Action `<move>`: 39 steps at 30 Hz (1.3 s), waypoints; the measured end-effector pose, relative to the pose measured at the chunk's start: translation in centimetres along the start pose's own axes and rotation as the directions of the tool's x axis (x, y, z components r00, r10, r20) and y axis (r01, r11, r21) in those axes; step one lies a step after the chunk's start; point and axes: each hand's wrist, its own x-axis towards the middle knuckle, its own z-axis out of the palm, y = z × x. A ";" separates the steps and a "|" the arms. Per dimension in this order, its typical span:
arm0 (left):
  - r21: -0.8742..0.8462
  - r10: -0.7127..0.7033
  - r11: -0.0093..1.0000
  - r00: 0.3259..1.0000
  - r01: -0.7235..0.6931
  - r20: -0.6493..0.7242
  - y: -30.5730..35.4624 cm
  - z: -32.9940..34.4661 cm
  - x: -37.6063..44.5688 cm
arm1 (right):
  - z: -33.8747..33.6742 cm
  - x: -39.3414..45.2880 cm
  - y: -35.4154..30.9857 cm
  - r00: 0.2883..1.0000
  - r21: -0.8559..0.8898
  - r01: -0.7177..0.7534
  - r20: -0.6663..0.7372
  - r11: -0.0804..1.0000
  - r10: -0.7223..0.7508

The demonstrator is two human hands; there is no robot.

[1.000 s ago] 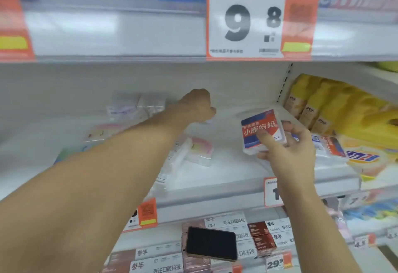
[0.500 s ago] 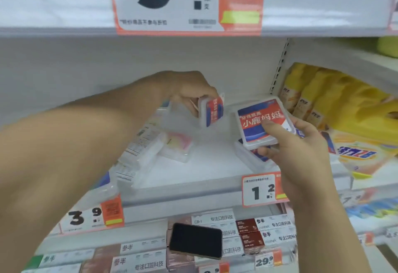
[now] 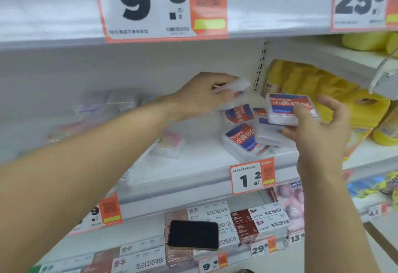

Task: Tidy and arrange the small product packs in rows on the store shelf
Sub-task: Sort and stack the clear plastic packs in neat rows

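My left hand grips a clear plastic pack with a red and blue label, held tilted above the shelf's right end. My right hand holds a second pack of the same kind, label up, with its thumb on the label. Under and between the hands lies a loose pile of the same packs on the white shelf, some overlapping. A clear pack with pink contents lies alone further left. More pale packs sit blurred at the shelf's back left.
A price tag reading 1.2 hangs on the shelf's front edge. Yellow packages fill the bay to the right, past a perforated upright. A dark phone lies on boxed goods on the shelf below. A large 9.8 tag hangs above.
My left hand has moved right with its pack, from the shelf's middle to just above the pile. My right hand kept its pack and shifted slightly right. The view tilted down.
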 end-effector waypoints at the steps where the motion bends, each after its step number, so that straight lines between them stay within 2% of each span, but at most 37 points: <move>1: 0.039 0.021 0.999 1.000 -0.021 0.001 0.4 1.4 -0.2 | -0.2 0.7 0.4 0.998 -0.065 0.042 -0.039 0.997 -0.045; 3: 0.147 0.046 0.988 0.998 -0.052 0.049 0.2 4.4 -0.4 | -0.5 2.1 1.0 0.994 -0.205 0.083 -0.055 0.975 -0.096; 4: 0.191 0.029 0.980 0.996 -0.045 0.089 -0.3 5.5 -0.4 | -0.4 2.5 0.9 0.995 -0.269 0.086 -0.015 0.959 -0.094; 6: 0.252 0.004 0.967 0.992 -0.035 0.122 -1.2 7.2 -1.0 | -0.5 3.2 1.1 0.994 -0.376 0.066 0.110 0.924 -0.026; 8: 0.249 0.029 0.967 0.996 -0.048 0.082 -2.2 7.9 -1.7 | -0.9 4.3 1.7 0.974 -0.496 0.043 0.215 0.867 0.074; 11: 0.242 -0.018 0.970 0.999 0.010 0.032 -2.8 8.5 -2.5 | -1.0 5.0 2.7 0.927 -0.700 0.096 0.322 0.708 0.193; 13: 0.221 -0.023 0.975 0.999 0.014 0.039 -3.0 8.6 -2.8 | -0.7 5.5 3.4 0.906 -0.763 0.131 0.351 0.633 0.236; 17: 0.291 0.017 0.956 0.998 -0.032 0.053 -3.2 8.3 -3.1 | -0.2 5.0 3.8 0.921 -0.778 0.200 0.357 0.596 0.158; 19: 0.333 0.022 0.942 0.998 -0.040 0.059 -3.2 8.3 -3.0 | -0.4 4.5 3.7 0.955 -0.770 0.163 0.280 0.617 0.097; 21: 0.355 0.035 0.933 0.998 -0.054 0.061 -3.1 8.4 -2.9 | -1.0 4.4 3.7 0.966 -0.799 0.130 0.235 0.588 0.105; 23: 0.363 0.032 0.931 0.998 -0.050 0.055 -3.2 8.4 -2.8 | -1.5 4.6 4.0 0.947 -0.810 0.151 0.282 0.567 0.151; 26: 0.388 0.016 0.921 0.998 -0.038 0.059 -3.4 8.2 -2.8 | -1.3 4.3 3.9 0.928 -0.788 0.183 0.336 0.588 0.162; 33: 0.453 0.026 0.891 0.999 -0.045 0.048 -3.6 7.8 -3.0 | -1.4 4.0 3.8 0.934 -0.736 0.186 0.338 0.651 0.115; 36: 0.425 0.037 0.904 0.999 -0.047 0.033 -3.5 7.4 -3.4 | -1.8 3.9 3.1 0.937 -0.689 0.219 0.347 0.691 0.049; 39: 0.500 0.027 0.865 0.999 -0.046 0.044 -3.1 6.2 -4.5 | -1.6 3.7 2.1 0.940 -0.655 0.286 0.332 0.699 -0.074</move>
